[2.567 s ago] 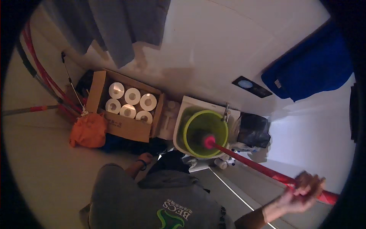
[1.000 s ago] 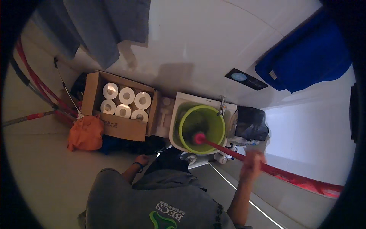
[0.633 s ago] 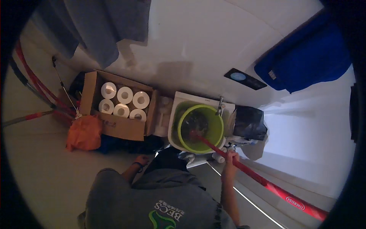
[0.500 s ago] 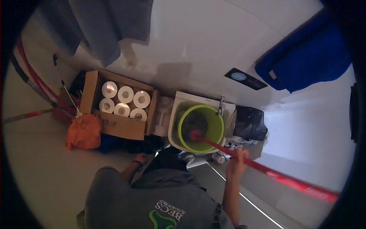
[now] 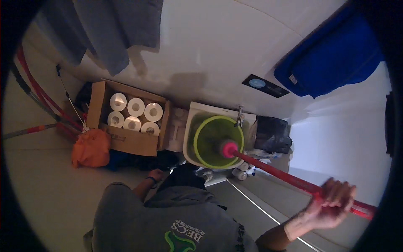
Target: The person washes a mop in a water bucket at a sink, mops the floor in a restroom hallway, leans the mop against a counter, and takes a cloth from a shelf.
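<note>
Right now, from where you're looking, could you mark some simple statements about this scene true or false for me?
1. The right hand is wrapped around the red pole. True.
2. The left hand also grips the red pole. False: it is well apart from it.
3. The green bucket sits in the white sink. True.
4. The cardboard box shows only three white rolls. False: six white rolls show.
5. Seen from above, the pink fitting lies within the bucket's rim. True.
6. The orange bundle is right of the sink. False: it is to the left.

Cardboard box [image 5: 133, 143] of white rolls [image 5: 135, 101], orange bag [image 5: 91, 148], blue cloth [image 5: 331, 59]
</note>
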`<state>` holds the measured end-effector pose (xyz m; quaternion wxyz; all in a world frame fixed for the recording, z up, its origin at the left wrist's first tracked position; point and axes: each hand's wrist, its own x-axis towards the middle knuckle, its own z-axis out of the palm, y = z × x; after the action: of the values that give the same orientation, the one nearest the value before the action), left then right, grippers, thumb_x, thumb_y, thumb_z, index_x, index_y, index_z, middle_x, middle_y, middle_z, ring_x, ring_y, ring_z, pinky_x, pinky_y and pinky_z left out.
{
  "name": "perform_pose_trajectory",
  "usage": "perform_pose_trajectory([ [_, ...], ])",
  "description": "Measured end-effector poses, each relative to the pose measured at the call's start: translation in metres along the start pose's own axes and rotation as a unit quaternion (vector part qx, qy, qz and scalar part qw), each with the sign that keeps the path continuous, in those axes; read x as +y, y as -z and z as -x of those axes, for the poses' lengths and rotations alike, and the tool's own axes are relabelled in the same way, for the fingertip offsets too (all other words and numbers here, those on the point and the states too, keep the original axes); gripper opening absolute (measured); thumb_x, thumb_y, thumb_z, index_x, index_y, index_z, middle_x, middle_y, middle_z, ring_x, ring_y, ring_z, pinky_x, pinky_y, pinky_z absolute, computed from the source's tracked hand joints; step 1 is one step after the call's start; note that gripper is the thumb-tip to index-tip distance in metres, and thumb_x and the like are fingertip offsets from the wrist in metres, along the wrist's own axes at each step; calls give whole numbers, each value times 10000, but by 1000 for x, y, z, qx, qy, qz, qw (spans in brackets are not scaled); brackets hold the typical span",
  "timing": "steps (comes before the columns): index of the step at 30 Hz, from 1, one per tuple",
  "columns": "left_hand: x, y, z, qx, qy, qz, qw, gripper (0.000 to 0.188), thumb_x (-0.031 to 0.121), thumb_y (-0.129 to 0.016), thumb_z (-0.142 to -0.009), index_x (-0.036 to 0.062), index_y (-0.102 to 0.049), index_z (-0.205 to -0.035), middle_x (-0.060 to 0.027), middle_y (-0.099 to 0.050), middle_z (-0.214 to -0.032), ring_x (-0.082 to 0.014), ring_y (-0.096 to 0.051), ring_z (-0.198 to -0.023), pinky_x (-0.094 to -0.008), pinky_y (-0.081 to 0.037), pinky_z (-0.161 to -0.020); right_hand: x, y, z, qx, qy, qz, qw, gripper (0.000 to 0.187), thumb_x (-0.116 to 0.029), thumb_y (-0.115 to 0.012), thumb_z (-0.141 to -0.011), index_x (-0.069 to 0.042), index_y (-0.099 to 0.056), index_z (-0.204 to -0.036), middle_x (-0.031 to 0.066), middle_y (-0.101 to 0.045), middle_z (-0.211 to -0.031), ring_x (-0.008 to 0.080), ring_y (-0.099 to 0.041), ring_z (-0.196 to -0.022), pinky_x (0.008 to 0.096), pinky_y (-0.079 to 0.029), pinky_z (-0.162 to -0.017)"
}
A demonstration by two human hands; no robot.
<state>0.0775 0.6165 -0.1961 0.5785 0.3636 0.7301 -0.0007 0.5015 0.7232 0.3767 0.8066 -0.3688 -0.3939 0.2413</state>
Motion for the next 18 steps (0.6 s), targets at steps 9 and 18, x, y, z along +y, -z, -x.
perform_pose_trajectory([
  [9,16,17,23,-3,-4,-26,1000,235,180,-630,-846,70,-639,-1053,-76,-684,-824,-152,-655,-672,-293,-510,-544,158,64,55,28,-168,53,984,256,-112,-576,-850,-114,-385,-680,-23,-349,-600,83,-304,-526,254,-276,-516],
  [18,-5,10,16,-4,50,42,998,289,149,-702,-802,92,-628,-1076,-72,-678,-795,-146,-649,-668,-298,-509,-546,233,122,155,-152,-292,344,879,286,-174,-596,-875,-58,-441,-663,25,-524,-740,111,-469,-705,284,-383,-638],
])
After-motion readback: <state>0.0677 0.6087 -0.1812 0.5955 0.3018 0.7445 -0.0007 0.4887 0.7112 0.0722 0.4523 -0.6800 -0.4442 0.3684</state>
